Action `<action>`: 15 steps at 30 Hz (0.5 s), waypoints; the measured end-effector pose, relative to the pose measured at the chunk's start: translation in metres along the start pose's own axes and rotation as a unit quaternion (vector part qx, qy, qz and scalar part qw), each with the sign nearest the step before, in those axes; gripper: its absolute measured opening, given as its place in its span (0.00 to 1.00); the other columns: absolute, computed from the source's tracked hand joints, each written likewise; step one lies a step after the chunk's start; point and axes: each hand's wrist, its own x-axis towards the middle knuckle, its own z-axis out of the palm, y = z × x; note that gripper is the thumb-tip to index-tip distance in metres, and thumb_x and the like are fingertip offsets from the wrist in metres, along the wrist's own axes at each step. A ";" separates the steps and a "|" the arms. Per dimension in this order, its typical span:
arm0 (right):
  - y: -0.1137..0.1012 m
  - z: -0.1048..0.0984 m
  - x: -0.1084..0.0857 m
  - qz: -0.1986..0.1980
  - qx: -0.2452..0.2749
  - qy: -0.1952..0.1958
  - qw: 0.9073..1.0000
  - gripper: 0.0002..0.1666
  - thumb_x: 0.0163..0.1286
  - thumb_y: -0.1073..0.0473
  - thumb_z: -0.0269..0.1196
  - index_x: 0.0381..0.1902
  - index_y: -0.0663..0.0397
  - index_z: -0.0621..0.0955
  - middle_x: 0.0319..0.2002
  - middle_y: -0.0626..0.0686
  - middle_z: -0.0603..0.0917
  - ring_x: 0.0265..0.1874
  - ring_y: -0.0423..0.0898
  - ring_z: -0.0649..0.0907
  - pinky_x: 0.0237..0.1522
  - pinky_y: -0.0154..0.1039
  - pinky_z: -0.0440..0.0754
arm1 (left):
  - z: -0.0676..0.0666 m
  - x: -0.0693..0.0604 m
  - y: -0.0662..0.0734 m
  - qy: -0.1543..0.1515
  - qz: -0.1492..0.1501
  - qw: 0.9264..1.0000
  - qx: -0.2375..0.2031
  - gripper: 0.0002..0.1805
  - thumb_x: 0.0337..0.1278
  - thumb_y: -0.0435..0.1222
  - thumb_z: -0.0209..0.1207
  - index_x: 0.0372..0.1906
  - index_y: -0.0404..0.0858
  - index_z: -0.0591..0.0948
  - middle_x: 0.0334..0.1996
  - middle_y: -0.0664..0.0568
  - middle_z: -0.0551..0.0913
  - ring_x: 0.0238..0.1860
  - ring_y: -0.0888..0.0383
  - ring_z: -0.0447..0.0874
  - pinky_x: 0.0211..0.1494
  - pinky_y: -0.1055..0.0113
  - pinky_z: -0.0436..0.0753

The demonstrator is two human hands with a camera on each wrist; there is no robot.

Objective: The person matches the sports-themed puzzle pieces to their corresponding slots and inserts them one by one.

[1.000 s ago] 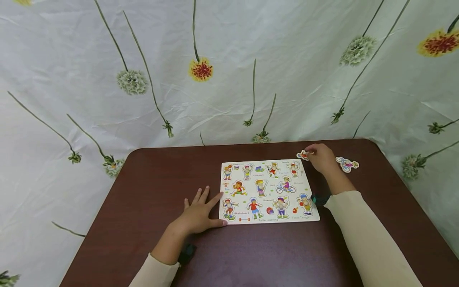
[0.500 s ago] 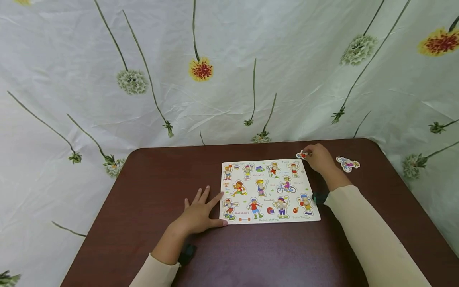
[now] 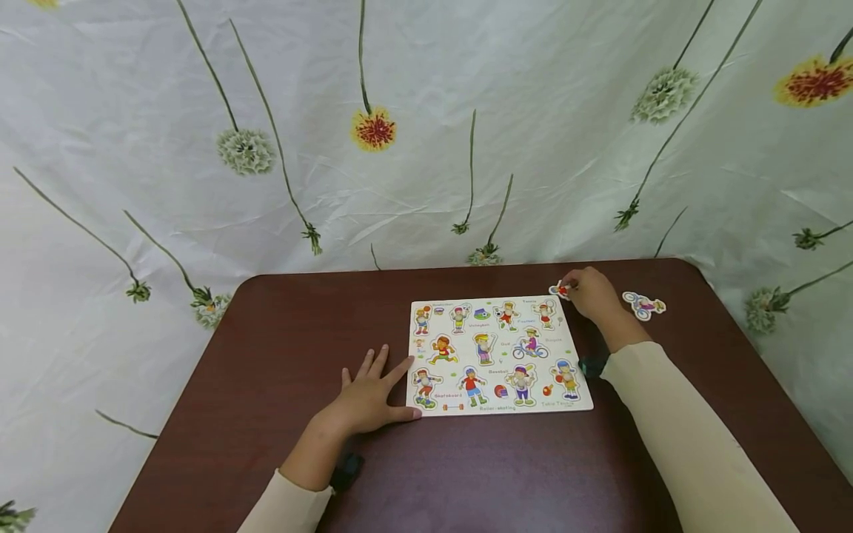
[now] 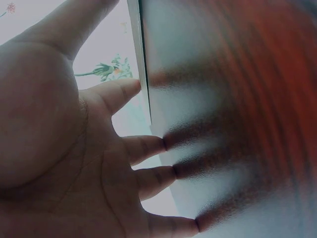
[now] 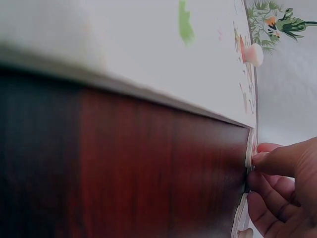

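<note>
A white puzzle board (image 3: 466, 378) with several cut-out sports figures lies on the dark red-brown table. My left hand (image 3: 365, 400) is spread at its left edge, thumb and index finger touching the board; the left wrist view shows that palm (image 4: 44, 148) with the fingertips against the tabletop. Beyond the board's top right corner, my right hand (image 3: 595, 294) pinches a small white-edged puzzle piece (image 3: 558, 289) with red on it. The right wrist view has this piece (image 5: 249, 148) near the table surface, thumb on it; the fingers partly cover its picture.
Right of the right hand lies another loose puzzle piece (image 3: 643, 306) with a purple and blue figure on it. A pale knob (image 5: 253, 54) stands up from the board in the right wrist view. Behind the table (image 3: 300, 318) hangs a white flowered cloth (image 3: 413, 185).
The right hand and the pinched piece have shifted slightly left, toward the board's top right corner. My left hand and the board stay in place.
</note>
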 end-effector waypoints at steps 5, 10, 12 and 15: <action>0.003 0.001 0.000 0.006 0.001 -0.003 1.000 0.14 0.77 0.65 0.55 0.55 0.64 0.80 0.54 0.67 0.76 0.47 0.60 0.77 0.52 0.56 0.81 | 0.001 0.002 0.000 0.000 0.002 1.000 0.000 0.52 0.53 0.63 0.67 0.80 0.58 0.58 0.83 0.38 0.42 0.83 0.36 0.35 0.72 0.22 0.39; 0.006 0.001 0.000 0.006 0.011 0.002 1.000 0.14 0.77 0.64 0.55 0.55 0.63 0.80 0.54 0.67 0.76 0.47 0.60 0.77 0.52 0.56 0.80 | 0.001 0.002 0.000 -0.001 0.002 1.000 -0.003 0.52 0.52 0.63 0.67 0.80 0.58 0.58 0.83 0.38 0.42 0.83 0.36 0.35 0.72 0.21 0.39; 0.006 0.001 0.001 0.000 0.016 0.010 1.000 0.14 0.77 0.63 0.56 0.54 0.63 0.81 0.53 0.66 0.77 0.47 0.60 0.77 0.52 0.56 0.80 | 0.001 0.001 0.000 0.001 0.001 1.000 -0.003 0.52 0.52 0.63 0.68 0.80 0.58 0.58 0.82 0.38 0.43 0.83 0.36 0.35 0.72 0.21 0.39; 0.005 0.000 0.001 -0.006 0.026 0.021 0.999 0.14 0.77 0.61 0.57 0.53 0.62 0.81 0.51 0.65 0.77 0.46 0.59 0.77 0.50 0.55 0.79 | 0.000 0.001 -0.001 0.001 0.001 1.000 -0.003 0.52 0.52 0.63 0.68 0.80 0.58 0.58 0.82 0.38 0.43 0.83 0.35 0.35 0.72 0.21 0.39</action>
